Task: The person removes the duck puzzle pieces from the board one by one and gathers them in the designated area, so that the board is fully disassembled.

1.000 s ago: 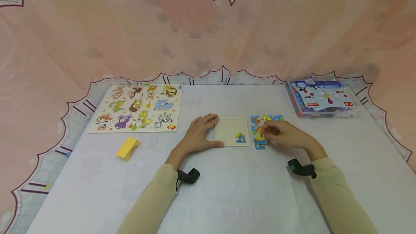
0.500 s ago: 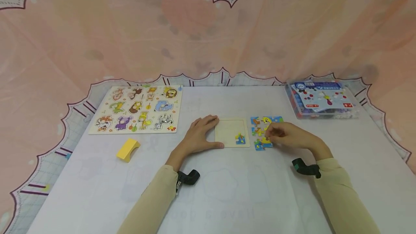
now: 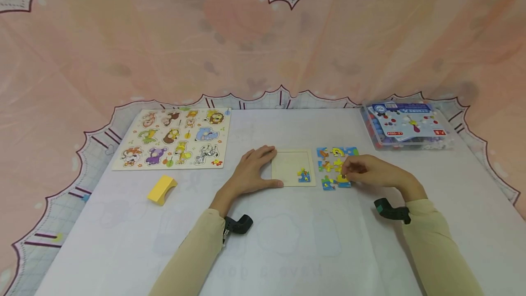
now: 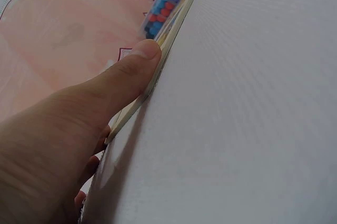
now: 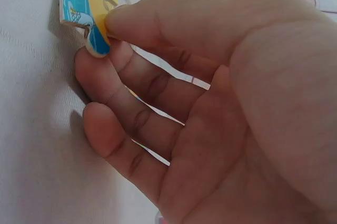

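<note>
My left hand (image 3: 254,170) holds the shallow wooden puzzle tray (image 3: 285,168) at its left side, thumb along the near edge and fingers at the far left corner. The left wrist view shows that thumb (image 4: 145,50) against the tray's edge. Inside the tray, a blue and yellow jigsaw piece (image 3: 304,176) sits toward the near right corner. My right hand (image 3: 370,171) pinches a yellow and blue jigsaw piece (image 5: 100,34) between thumb and fingertips, low over the table. Several loose jigsaw pieces (image 3: 327,166) lie in rows between the tray and my right hand.
An animal peg puzzle board (image 3: 172,138) lies at the back left, with a yellow arch block (image 3: 162,189) in front of it. A clear plastic box (image 3: 411,126) of coloured parts stands at the back right. A white cloth covers the table (image 3: 287,241).
My right hand has shifted to the right along the near row of loose pieces, taking the pinched piece with it. The left hand and the tray stay put.
</note>
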Demonstrator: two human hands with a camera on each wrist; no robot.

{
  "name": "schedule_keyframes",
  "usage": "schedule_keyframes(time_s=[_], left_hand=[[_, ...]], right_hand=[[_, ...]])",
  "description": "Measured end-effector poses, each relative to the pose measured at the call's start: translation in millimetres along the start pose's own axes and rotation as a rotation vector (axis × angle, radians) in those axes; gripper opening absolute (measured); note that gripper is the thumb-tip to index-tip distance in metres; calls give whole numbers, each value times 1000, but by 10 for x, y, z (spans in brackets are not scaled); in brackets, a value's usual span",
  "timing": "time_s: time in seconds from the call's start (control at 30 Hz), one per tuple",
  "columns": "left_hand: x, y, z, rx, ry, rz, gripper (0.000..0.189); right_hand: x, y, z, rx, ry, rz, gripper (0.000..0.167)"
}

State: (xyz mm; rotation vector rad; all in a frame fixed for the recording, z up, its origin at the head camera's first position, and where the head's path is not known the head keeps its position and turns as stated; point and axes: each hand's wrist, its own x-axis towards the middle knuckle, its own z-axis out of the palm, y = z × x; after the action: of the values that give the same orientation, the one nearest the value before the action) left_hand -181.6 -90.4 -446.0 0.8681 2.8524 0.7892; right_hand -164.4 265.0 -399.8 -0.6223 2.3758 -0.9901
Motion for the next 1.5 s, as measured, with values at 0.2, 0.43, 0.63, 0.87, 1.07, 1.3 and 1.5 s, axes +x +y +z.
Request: schedule_keyframes(time_s=[0.2,0.43,0.63,0.87,1.07,1.3,1.5], left_hand=[[0,2,-4,0,3,2,92],[-5,9,-9,-7,-5,-5,93],[-2,7,-1,0,-2,-1,93],[-6,9,-4,-3,-2,0,93],[-2,-5,4,6,1,7,93],[1,-17,16,5,-1,6,93],[-1,-19,16,16,4,10,92]], right_hand=[[-9,17,-10,-10,-3,0,10],[-16,3,-11,-23,-8,13,8],[-14,-14,0,-33,-8,35,6],[-10,-28,12,-59,-5,43,9],[-1,-38,21,-66,-1,38,10],[51,-79,87,-79,78,6,14],[180,-194,223,-87,167,-71,20]])
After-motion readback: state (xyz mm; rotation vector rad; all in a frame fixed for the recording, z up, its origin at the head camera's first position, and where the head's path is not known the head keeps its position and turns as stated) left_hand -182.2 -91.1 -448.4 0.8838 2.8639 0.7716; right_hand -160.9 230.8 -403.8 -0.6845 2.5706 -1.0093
